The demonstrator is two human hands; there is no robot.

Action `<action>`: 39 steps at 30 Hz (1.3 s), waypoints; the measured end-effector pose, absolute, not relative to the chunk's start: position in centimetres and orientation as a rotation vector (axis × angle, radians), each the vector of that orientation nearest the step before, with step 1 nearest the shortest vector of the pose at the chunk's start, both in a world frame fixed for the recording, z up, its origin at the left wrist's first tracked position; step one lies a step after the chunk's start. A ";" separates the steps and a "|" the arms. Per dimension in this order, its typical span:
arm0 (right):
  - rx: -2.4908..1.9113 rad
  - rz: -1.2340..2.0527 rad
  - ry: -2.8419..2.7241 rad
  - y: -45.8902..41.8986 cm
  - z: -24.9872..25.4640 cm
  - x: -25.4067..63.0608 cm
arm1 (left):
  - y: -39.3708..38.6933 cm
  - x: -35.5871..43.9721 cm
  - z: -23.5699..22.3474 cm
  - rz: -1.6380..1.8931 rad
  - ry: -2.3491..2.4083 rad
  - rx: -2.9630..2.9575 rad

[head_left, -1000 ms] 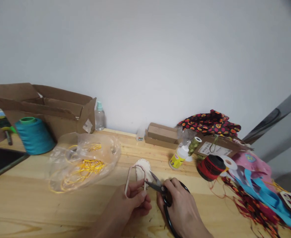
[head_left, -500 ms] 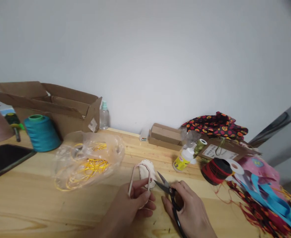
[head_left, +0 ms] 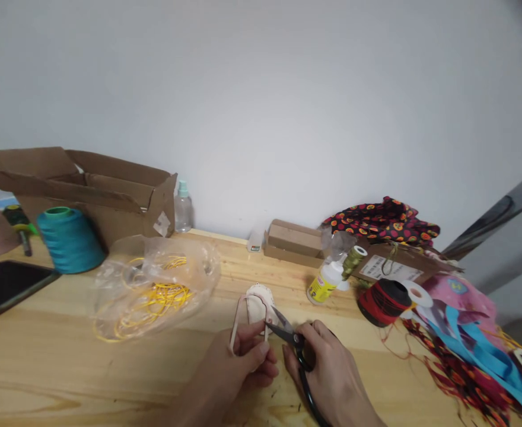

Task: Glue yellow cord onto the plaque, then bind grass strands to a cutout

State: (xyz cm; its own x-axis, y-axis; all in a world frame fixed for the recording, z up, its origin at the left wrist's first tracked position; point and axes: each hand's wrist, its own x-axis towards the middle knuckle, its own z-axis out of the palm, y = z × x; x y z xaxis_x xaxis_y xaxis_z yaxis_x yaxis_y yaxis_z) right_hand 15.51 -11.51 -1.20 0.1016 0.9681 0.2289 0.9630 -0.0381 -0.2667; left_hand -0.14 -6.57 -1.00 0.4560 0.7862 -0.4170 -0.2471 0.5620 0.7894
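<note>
Nearest, the person's right grip (head_left: 334, 370) is closed around the handles of one pair of black-handled steel scissors (head_left: 295, 338), blades parted, perhaps so they can close on something thin. The left grip (head_left: 241, 362) pinches one thin, pale, arched strip (head_left: 236, 327), probably to steady it beside the blades; whether a blade tip touches it cannot be told. Behind the arch is one flat, whitish, rounded piece (head_left: 255, 311) with a scalloped edge, near the pale wooden bench (head_left: 154, 379); its support is unclear. Farther off, one clear plastic bag (head_left: 204, 267) seemingly keeps yellow cords (head_left: 165, 299) together, left of one white plastic bottle with a yellow label (head_left: 323, 286). Beyond, three brown cardboard boxes (head_left: 118, 228) stand toward the pale wall (head_left: 252, 118), presumably leaving working room
</note>
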 end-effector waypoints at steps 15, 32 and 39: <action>-1.929 0.198 -1.637 -10.9 -1.0 16.9 | -7.1 0.0 -0.5 0.649 0.825 0.692; -1.473 0.238 -1.838 -9.5 -0.1 14.0 | -6.1 -0.2 -0.7 0.563 0.576 1.111; -1.405 -0.009 -1.900 -9.7 -0.4 14.2 | -5.3 0.2 -1.1 0.540 0.697 0.982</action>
State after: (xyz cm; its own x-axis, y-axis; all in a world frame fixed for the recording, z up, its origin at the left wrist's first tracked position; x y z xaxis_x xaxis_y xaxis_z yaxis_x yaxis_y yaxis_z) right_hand 14.18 -9.68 -0.41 -0.1067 0.8155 0.5689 0.8209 0.3951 -0.4124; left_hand 0.22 -5.33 -1.11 0.6645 0.6918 -0.2825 -0.1015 0.4582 0.8830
